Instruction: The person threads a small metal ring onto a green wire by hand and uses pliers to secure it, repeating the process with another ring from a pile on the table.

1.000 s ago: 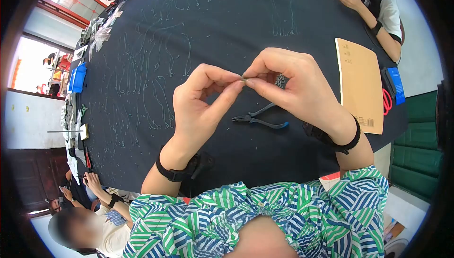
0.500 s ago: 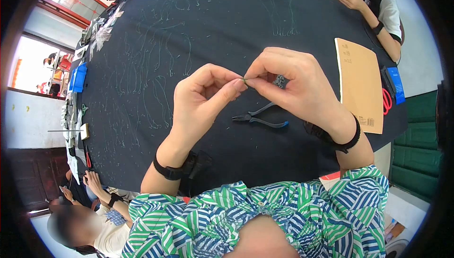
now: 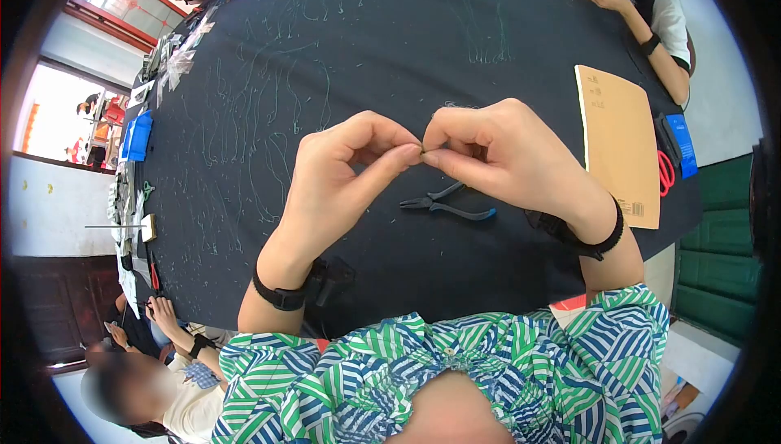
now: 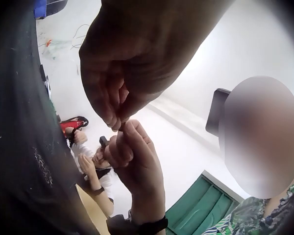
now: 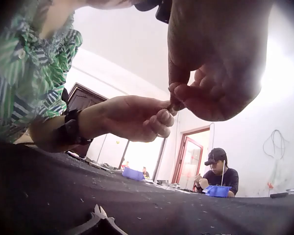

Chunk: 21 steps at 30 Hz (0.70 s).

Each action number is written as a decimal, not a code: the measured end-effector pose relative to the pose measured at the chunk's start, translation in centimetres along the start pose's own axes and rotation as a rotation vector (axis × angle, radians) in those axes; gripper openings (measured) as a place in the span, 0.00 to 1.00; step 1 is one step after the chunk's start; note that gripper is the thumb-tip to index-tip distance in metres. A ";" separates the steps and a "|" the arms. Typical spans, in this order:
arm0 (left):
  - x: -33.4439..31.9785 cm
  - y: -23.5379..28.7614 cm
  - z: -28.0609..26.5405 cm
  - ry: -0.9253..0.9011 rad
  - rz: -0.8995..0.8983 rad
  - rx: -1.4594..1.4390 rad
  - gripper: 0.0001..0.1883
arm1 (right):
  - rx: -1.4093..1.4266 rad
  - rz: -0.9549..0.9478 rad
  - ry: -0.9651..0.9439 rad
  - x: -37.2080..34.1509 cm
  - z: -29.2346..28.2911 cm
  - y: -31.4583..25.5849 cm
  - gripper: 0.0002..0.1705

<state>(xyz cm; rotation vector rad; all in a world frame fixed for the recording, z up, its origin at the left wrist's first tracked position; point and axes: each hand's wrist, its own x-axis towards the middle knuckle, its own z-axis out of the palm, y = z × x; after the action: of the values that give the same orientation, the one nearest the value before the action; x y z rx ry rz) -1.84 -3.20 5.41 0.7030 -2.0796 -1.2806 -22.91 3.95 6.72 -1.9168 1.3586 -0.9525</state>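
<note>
In the head view my left hand (image 3: 342, 176) and right hand (image 3: 512, 151) meet fingertip to fingertip above the black cloth. Between thumb and forefinger, each hand pinches the same tiny, dark greenish piece (image 3: 422, 152). The fingertips cover most of it, so I cannot tell its kind. Both wrist views show the pinched tips close together, well above the table. Blue-tipped pliers (image 3: 470, 215) lie on the cloth just below the hands. A small silvery heap (image 4: 43, 166) of links or rings rests on the cloth, largely behind my right hand in the head view.
Thin green threads (image 3: 277, 102) lie in rows on the black cloth (image 3: 390, 37). To the right are a tan notebook (image 3: 618, 151), red-handled scissors (image 3: 666, 174) and a blue packet (image 3: 682, 145). Blue bins (image 3: 137, 137) stand along the left edge. Other people sit around the table.
The pinched tips have shifted slightly down. My right hand has turned and lowered, its fingers more folded, now covering most of the silvery heap. The pliers have stayed put.
</note>
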 end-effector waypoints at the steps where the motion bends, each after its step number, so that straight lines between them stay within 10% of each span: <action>1: 0.1 0.1 0.1 -0.002 0.015 0.032 0.06 | 0.005 0.001 -0.004 0.0 -0.1 0.1 0.06; 5: 0.7 -0.2 1.1 0.158 -0.007 -0.219 0.10 | 0.477 0.068 0.140 0.3 0.3 0.8 0.06; 21: 1.5 -1.5 2.9 0.007 -0.230 -0.475 0.07 | 0.892 0.074 0.289 0.9 -1.0 3.4 0.09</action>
<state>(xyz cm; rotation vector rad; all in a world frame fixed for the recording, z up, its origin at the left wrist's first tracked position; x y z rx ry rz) -4.76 -3.09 3.31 0.7352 -1.6239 -1.8116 -25.30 2.00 4.81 -1.0714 0.8862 -1.5103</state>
